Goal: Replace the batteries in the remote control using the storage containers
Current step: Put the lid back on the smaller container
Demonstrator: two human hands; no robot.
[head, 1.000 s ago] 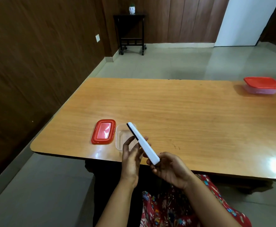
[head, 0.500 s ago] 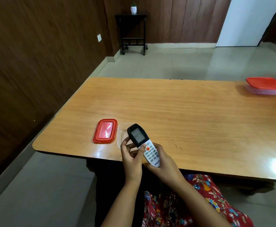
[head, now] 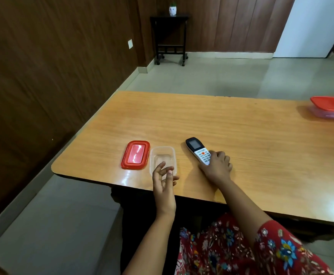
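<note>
Under the right hand [head: 218, 165], the remote control's [head: 198, 152] near end, hidden.

walls: dark wood panelling [head: 43, 76] | floor: pale glossy tiles [head: 241, 76] | far corner: black side table [head: 170, 36] with small white pot [head: 172, 10] | right: white door [head: 312, 26] | wooden table [head: 241, 135], glare

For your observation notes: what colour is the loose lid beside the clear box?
Red, seen in the head view: the lid.
</note>
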